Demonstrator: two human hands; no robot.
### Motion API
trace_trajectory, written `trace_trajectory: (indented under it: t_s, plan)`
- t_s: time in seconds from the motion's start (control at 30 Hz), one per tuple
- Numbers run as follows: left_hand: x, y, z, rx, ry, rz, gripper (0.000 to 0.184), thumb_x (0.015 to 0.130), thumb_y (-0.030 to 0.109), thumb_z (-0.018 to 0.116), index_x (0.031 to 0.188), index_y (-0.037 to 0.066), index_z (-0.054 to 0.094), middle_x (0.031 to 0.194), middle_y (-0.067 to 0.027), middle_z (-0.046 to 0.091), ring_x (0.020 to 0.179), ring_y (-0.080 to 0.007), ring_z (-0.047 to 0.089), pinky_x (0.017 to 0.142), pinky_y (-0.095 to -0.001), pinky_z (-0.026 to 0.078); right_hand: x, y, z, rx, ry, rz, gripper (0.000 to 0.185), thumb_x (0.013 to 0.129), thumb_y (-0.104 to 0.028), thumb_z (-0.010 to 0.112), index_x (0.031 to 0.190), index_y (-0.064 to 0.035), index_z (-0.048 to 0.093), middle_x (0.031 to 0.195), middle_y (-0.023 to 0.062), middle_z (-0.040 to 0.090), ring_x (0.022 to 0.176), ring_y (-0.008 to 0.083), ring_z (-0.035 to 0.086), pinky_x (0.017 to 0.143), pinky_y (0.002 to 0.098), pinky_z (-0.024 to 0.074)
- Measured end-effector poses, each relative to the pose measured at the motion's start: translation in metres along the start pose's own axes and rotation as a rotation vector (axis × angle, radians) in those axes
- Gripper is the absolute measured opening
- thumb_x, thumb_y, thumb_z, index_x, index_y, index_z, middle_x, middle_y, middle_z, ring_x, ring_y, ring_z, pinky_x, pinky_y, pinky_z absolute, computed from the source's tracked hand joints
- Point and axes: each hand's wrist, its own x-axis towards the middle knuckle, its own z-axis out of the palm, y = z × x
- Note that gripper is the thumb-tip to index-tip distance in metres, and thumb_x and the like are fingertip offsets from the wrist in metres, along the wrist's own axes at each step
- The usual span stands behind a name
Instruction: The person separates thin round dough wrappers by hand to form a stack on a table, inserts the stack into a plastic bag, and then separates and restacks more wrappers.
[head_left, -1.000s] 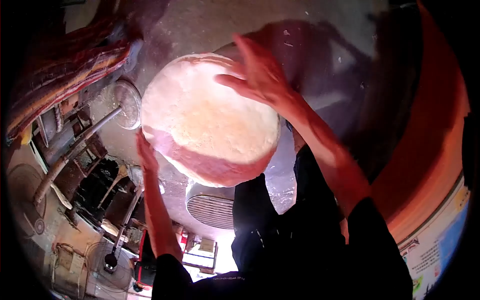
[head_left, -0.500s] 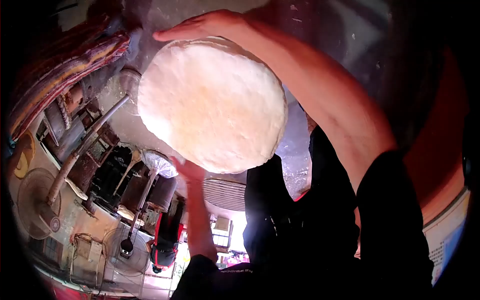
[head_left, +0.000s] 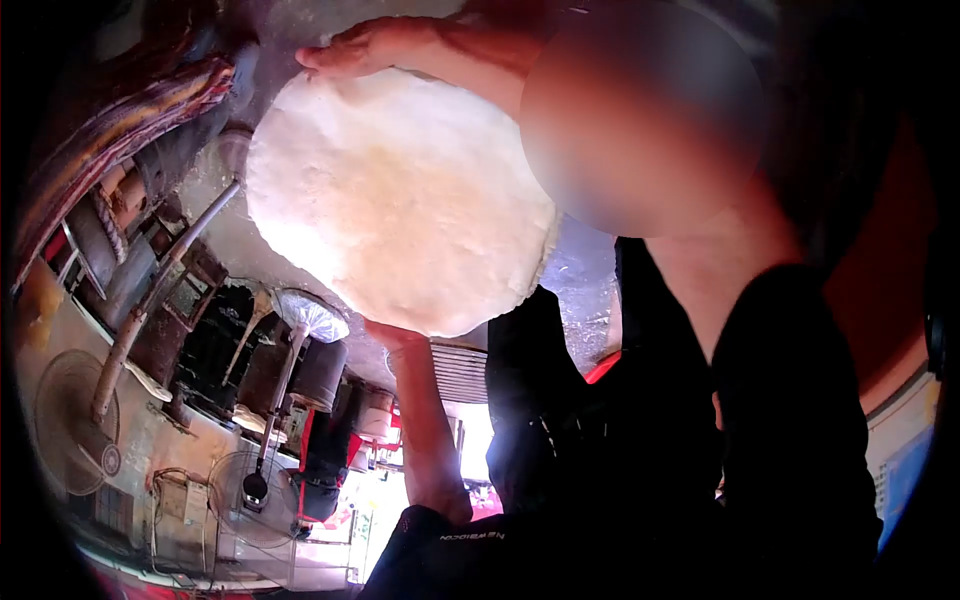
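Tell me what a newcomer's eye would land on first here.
Probably the big, brightly lit, pale round slab, dough-like, in the middle of the view. Next come the bare hands: the right hand at the slab's far edge, the left hand at its near edge, partly hidden by it. The striped cloth at upper left might follow.

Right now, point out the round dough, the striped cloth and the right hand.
Round dough [head_left: 400, 205]: head view, middle of the pale face toward the camera.
Striped cloth [head_left: 130, 135]: head view, midway along its stripes.
Right hand [head_left: 365, 48]: head view, middle of the hand, at the dough's far edge.
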Motion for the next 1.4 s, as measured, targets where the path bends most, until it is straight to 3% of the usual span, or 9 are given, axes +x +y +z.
trace_trajectory:
  t_s: [0.37, 0.47, 0.67, 0.73, 0.77, 0.93, 1.03, 1.13, 1.4]
  plan:
    - [-0.014, -0.061, -0.039, 1.289, -0.340, 0.349, 0.064, 0.094, 0.045, 0.045, 0.145, 0.009, 0.030, 0.148, -0.0121, 0.036, 0.134, -0.0293, 0.037, 0.106, -0.0463, 0.034, -0.229, 0.063, 0.024, -0.521, 0.935, 0.630, 0.067, 0.083, -0.057, 0.055, 0.122, -0.0031, 0.055, 0.122, 0.0198, 0.059, 0.114, 0.0348, 0.055, 0.097, 0.0385, 0.0437]
    - [-0.025, -0.085, -0.030, 1.171, -0.330, 0.138, 0.062, 0.094, 0.044, 0.044, 0.144, 0.009, 0.031, 0.148, -0.0120, 0.036, 0.133, -0.0290, 0.037, 0.106, -0.0452, 0.034, -0.263, 0.136, 0.107, -0.034, 0.964, 0.807, 0.092, 0.067, -0.066, 0.068, 0.132, -0.0031, 0.050, 0.126, 0.0228, 0.057, 0.117, 0.0360, 0.055, 0.100, 0.0391, 0.0429]
    - [-0.036, -0.103, 0.006, 0.839, -0.254, -0.151, 0.059, 0.095, 0.042, 0.043, 0.143, 0.008, 0.033, 0.147, -0.0118, 0.037, 0.133, -0.0283, 0.038, 0.105, -0.0431, 0.035, -0.253, 0.182, 0.152, -0.180, 0.694, 0.932, 0.045, 0.078, -0.047, 0.066, 0.098, -0.0066, 0.070, 0.098, 0.0141, 0.069, 0.090, 0.0317, 0.065, 0.084, 0.0413, 0.0497]
    - [-0.038, -0.105, 0.015, 0.761, -0.241, -0.197, 0.058, 0.096, 0.041, 0.043, 0.143, 0.008, 0.033, 0.147, -0.0117, 0.037, 0.133, -0.0280, 0.038, 0.105, -0.0424, 0.035, -0.261, 0.192, 0.160, -0.013, 1.306, 0.723, 0.031, 0.083, -0.035, 0.064, 0.091, -0.0052, 0.068, 0.085, 0.0118, 0.069, 0.078, 0.0290, 0.067, 0.074, 0.0387, 0.0527]
    - [-0.038, -0.106, 0.018, 0.721, -0.233, -0.218, 0.058, 0.096, 0.041, 0.043, 0.142, 0.008, 0.034, 0.147, -0.0117, 0.037, 0.133, -0.0279, 0.038, 0.105, -0.0421, 0.035, -0.278, 0.143, 0.157, 0.805, 1.434, 0.403, 0.023, 0.087, -0.028, 0.061, 0.081, -0.0059, 0.064, 0.073, 0.0074, 0.065, 0.064, 0.0227, 0.064, 0.060, 0.0348, 0.0523]
    - [-0.043, -0.111, 0.034, 0.587, -0.219, -0.305, 0.055, 0.096, 0.039, 0.042, 0.141, 0.007, 0.035, 0.147, -0.0115, 0.038, 0.133, -0.0273, 0.038, 0.104, -0.0403, 0.036, -0.319, 0.121, 0.149, 1.128, 1.407, 0.282, 0.034, 0.090, -0.040, 0.061, 0.084, -0.0063, 0.060, 0.067, 0.0050, 0.059, 0.050, 0.0190, 0.057, 0.046, 0.0357, 0.0498]
    - [-0.045, -0.115, 0.041, 0.528, -0.214, -0.335, 0.054, 0.097, 0.038, 0.042, 0.140, 0.007, 0.036, 0.146, -0.0114, 0.038, 0.133, -0.0270, 0.039, 0.104, -0.0393, 0.036, -0.322, 0.109, 0.142, 1.142, 1.116, 0.775, 0.043, 0.086, -0.047, 0.064, 0.102, -0.0065, 0.060, 0.071, 0.0055, 0.063, 0.066, 0.0190, 0.062, 0.068, 0.0349, 0.0544]
    - [-0.048, -0.120, 0.046, 0.479, -0.202, -0.372, 0.052, 0.097, 0.037, 0.041, 0.140, 0.007, 0.037, 0.146, -0.0113, 0.039, 0.132, -0.0266, 0.039, 0.103, -0.0382, 0.036, -0.301, 0.122, 0.166, -0.172, 1.005, 1.056, 0.068, 0.081, -0.054, 0.067, 0.121, -0.0012, 0.056, 0.100, 0.0154, 0.068, 0.093, 0.0237, 0.064, 0.088, 0.0343, 0.0499]
    - [-0.049, -0.141, 0.057, 0.340, -0.195, -0.437, 0.048, 0.098, 0.034, 0.040, 0.138, 0.006, 0.040, 0.145, -0.0110, 0.040, 0.132, -0.0257, 0.040, 0.102, -0.0354, 0.037, -0.330, 0.089, 0.174, 1.054, 1.333, 0.125, 0.035, 0.095, -0.038, 0.049, 0.103, -0.0041, 0.056, 0.098, 0.0126, 0.070, 0.079, 0.0200, 0.066, 0.061, 0.0374, 0.0514]
